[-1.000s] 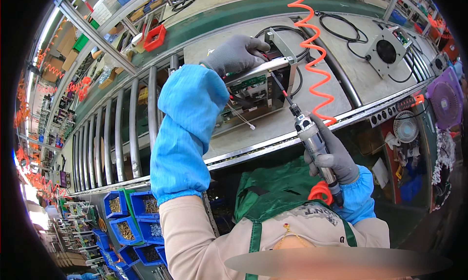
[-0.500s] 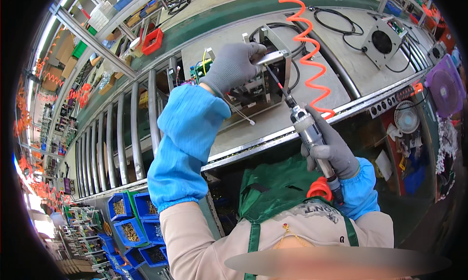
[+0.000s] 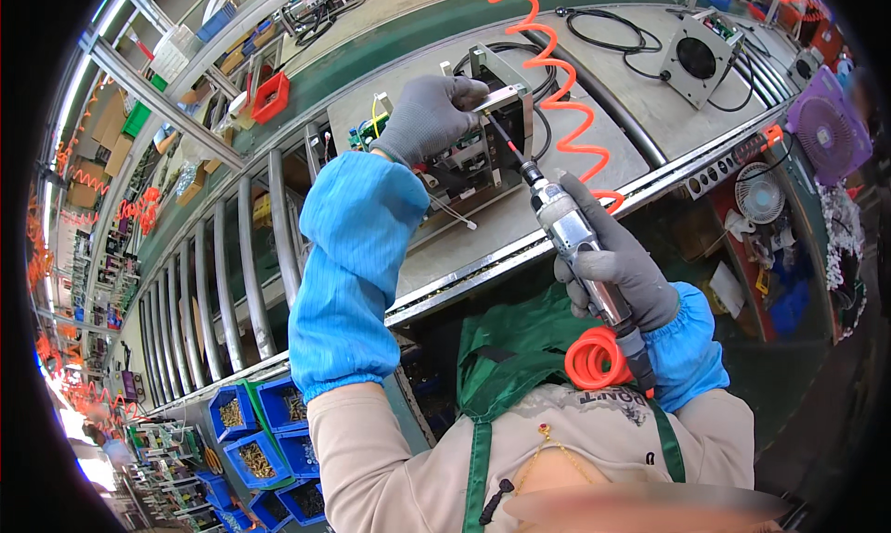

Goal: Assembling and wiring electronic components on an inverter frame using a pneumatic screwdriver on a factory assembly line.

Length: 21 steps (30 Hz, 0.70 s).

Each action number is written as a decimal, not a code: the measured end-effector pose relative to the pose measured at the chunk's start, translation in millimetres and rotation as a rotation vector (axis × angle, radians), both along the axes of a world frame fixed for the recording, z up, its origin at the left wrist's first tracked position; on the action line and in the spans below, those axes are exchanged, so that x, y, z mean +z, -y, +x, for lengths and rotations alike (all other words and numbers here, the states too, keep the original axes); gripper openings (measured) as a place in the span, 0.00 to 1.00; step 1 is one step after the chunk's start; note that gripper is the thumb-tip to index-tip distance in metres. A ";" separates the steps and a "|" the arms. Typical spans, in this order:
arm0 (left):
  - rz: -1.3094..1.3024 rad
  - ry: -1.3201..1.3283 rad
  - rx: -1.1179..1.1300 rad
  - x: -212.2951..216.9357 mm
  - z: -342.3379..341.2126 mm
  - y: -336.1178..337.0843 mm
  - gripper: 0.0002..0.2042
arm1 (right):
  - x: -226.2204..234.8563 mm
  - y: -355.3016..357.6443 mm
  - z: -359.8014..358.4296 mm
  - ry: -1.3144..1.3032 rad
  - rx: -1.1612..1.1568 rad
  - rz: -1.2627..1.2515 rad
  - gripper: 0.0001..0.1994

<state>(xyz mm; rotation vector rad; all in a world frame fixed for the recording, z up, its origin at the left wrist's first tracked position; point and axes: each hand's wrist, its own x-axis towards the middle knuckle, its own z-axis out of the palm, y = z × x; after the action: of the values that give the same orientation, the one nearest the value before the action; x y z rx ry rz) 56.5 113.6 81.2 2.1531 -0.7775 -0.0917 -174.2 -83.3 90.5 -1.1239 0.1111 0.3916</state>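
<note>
My left hand point(image 3: 432, 115), in a grey glove, is closed at the near edge of an open metal frame point(image 3: 504, 98), its fingers bent at the end of a silver crossbar. The frame belongs to a chassis of electronics point(image 3: 473, 166) with dark parts inside and a loose white-tipped cable in front. A pneumatic screwdriver point(image 3: 568, 222) lies in my gloved right hand point(image 3: 626, 269), fingers wrapped round its silver body. Its long thin bit slants up and left, the tip at the crossbar near my left fingers. Whether a screw sits there is too small to tell.
A coiled orange air hose point(image 3: 557, 88) hangs just beyond the chassis. Metal rollers point(image 3: 251, 255) run to the left. Blue bins point(image 3: 255, 459) of screws stand at lower left. Further right on the line are a boxed fan unit point(image 3: 696, 60) and a purple fan point(image 3: 826, 129).
The whole view has shifted slightly, so the bench sits further left. My left fingers have drawn back a little along the crossbar. The screwdriver's tip remains at the crossbar.
</note>
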 end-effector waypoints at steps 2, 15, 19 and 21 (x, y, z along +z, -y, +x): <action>0.008 0.006 -0.007 -0.6 2.3 -0.6 0.20 | -3.5 1.9 2.0 0.004 0.009 -0.052 0.46; 0.636 0.152 0.131 24.2 -8.9 66.2 0.25 | -2.8 12.4 7.6 -0.047 0.021 0.007 0.46; 0.312 0.198 0.199 14.8 -15.4 67.4 0.30 | -10.9 14.2 9.9 -0.013 0.031 0.048 0.46; 0.378 0.280 0.072 10.9 -10.1 62.7 0.26 | -7.7 13.6 8.6 -0.017 0.051 0.032 0.45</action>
<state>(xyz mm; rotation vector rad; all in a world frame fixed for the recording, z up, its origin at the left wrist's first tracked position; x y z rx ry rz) 46.4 50.9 92.0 2.5882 -0.8951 0.1122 -165.6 -96.9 82.8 -1.0939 0.0914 0.4473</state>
